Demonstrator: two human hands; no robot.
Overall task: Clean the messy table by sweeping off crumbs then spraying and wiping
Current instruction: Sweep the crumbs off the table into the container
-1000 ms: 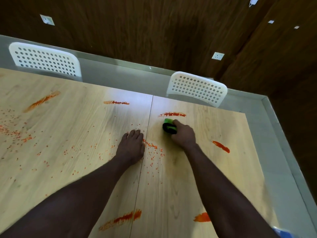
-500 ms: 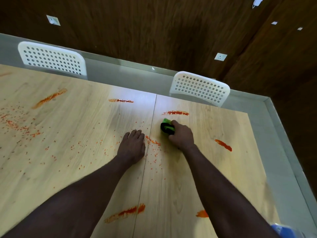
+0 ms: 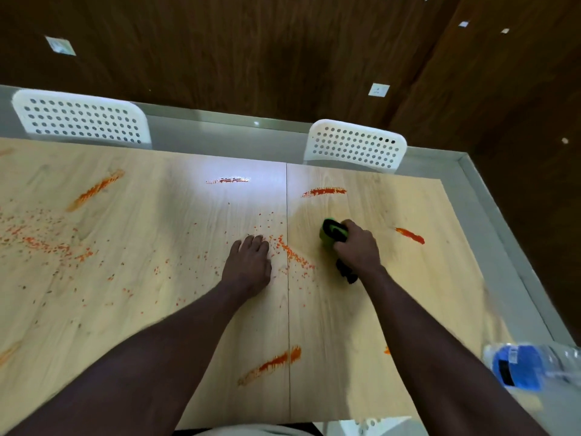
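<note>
A light wooden table (image 3: 141, 309) carries orange crumbs (image 3: 292, 256) and several orange-red smears (image 3: 325, 191). My right hand (image 3: 356, 250) grips a green and black hand brush (image 3: 331, 236) that rests on the table right of the centre seam. My left hand (image 3: 250, 264) lies flat on the table, palm down, fingers together, just left of a line of crumbs. More crumbs (image 3: 41, 240) are scattered over the left half. A blue-labelled bottle (image 3: 522, 363) lies blurred at the lower right edge.
Two white perforated chairs (image 3: 81, 121) (image 3: 356, 146) stand at the table's far side. A dark wooden wall rises behind. A grey floor strip (image 3: 503, 215) runs along the table's right edge. Another smear (image 3: 270, 363) sits near the front seam.
My right hand has shifted the brush a little to the right, away from the seam. The crumbs between my hands now form a tighter line. My left hand stays flat.
</note>
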